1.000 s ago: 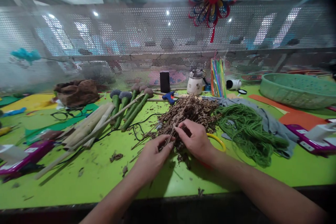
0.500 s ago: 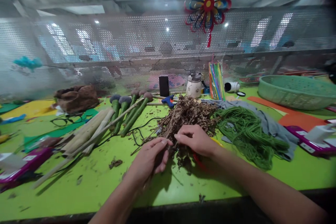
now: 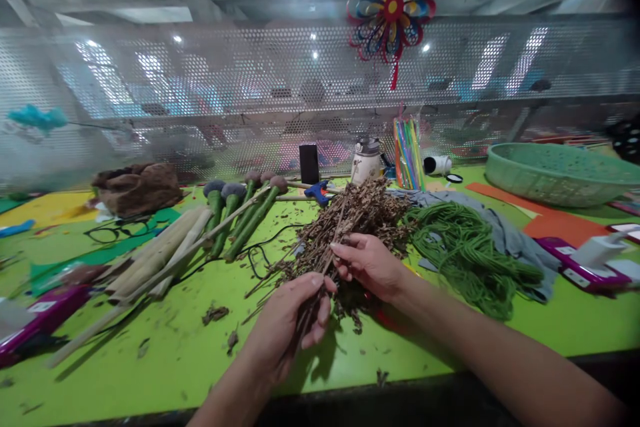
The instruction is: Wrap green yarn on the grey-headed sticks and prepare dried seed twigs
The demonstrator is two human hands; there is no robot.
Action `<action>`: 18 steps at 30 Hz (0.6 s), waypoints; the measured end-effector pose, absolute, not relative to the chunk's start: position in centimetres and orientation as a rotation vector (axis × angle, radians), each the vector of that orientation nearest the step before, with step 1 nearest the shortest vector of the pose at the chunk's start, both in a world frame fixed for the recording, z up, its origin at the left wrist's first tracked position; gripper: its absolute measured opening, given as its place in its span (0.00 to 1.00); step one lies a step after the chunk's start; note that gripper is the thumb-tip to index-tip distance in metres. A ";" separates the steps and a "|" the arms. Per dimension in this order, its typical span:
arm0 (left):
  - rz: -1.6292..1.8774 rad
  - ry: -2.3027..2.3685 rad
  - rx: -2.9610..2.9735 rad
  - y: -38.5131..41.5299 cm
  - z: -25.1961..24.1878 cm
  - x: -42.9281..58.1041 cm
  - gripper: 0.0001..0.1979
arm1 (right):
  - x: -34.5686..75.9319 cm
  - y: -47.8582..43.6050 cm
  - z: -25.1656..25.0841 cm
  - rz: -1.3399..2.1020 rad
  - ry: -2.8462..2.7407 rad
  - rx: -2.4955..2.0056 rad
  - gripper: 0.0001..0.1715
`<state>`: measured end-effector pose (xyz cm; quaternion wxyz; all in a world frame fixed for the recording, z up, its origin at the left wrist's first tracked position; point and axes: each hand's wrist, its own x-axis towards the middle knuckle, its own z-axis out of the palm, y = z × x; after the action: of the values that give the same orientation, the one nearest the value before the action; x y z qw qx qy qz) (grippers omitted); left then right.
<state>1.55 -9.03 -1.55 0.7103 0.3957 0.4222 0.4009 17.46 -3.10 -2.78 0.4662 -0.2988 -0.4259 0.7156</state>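
A bushy bundle of dried brown plant stems [image 3: 360, 210] lies on the bright green table, its leafy tops pointing away from me. My left hand [image 3: 297, 310] is closed around several thin stems near the front of the bundle. Just right of it and a little farther off, my right hand [image 3: 367, 263] pinches a thin stem between thumb and fingers. Loose leaf crumbs [image 3: 215, 313] are scattered on the tabletop at the left.
Green yarn [image 3: 465, 247] lies on a grey cloth at the right. Green-handled sticks with round heads [image 3: 255, 217], pale wooden pieces [image 3: 160, 247] and glasses [image 3: 115, 230] are at the left. Farther back stand a jar [image 3: 367, 161] and a green basket [image 3: 555, 193]. Purple power strips flank both sides.
My right hand has turned so that more of its curled fingers show, and it now pinches a stem. More stems show in my left hand. The view has shifted slightly.
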 end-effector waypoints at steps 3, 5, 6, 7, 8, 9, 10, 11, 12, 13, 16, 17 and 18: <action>0.913 0.903 0.890 -8.5 -1.7 1.7 0.11 | 17.4 -2.9 -3.2 1.761 -1.046 -0.797 0.17; 0.948 0.897 0.894 -7.9 -1.7 1.9 0.09 | 17.3 -2.9 -3.2 1.784 -1.032 -0.824 0.18; 0.968 0.903 0.896 -7.7 -1.8 1.9 0.08 | 17.2 -3.0 -3.2 1.787 -1.025 -0.834 0.18; 0.988 0.911 0.899 -7.4 -1.8 1.9 0.08 | 17.2 -3.1 -3.1 1.785 -1.025 -0.845 0.19; 1.008 0.920 0.903 -7.2 -1.8 2.0 0.08 | 17.1 -3.2 -3.0 1.777 -1.035 -0.852 0.19; 1.022 0.931 0.907 -7.0 -1.8 2.0 0.08 | 17.1 -3.4 -2.8 1.765 -1.056 -0.854 0.19; 1.033 0.943 0.908 -6.9 -1.8 2.0 0.08 | 17.2 -3.5 -2.7 1.746 -1.086 -0.851 0.19; 1.040 0.951 0.909 -6.8 -1.7 2.0 0.07 | 17.3 -3.6 -2.5 1.718 -1.122 -0.847 0.18; 1.039 0.953 0.910 -6.7 -1.7 2.0 0.07 | 17.5 -3.6 -2.3 1.679 -1.161 -0.845 0.18; 1.032 0.950 0.910 -6.7 -1.7 2.0 0.08 | 17.7 -3.6 -2.1 1.627 -1.200 -0.848 0.17; 0.995 0.933 0.921 -6.7 -1.7 2.0 0.09 | 18.5 -3.0 -1.7 1.466 -1.330 -0.898 0.16; 0.987 0.935 0.929 -6.7 -1.8 2.0 0.09 | 18.7 -2.8 -1.6 1.430 -1.368 -0.926 0.16; 0.982 0.941 0.937 -6.8 -1.8 2.0 0.09 | 18.9 -2.6 -1.5 1.398 -1.389 -0.957 0.15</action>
<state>2.00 -6.76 -1.83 0.6781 0.4168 0.4189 0.4369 18.92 -2.57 -1.54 0.4578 -0.3884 -0.5636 0.5674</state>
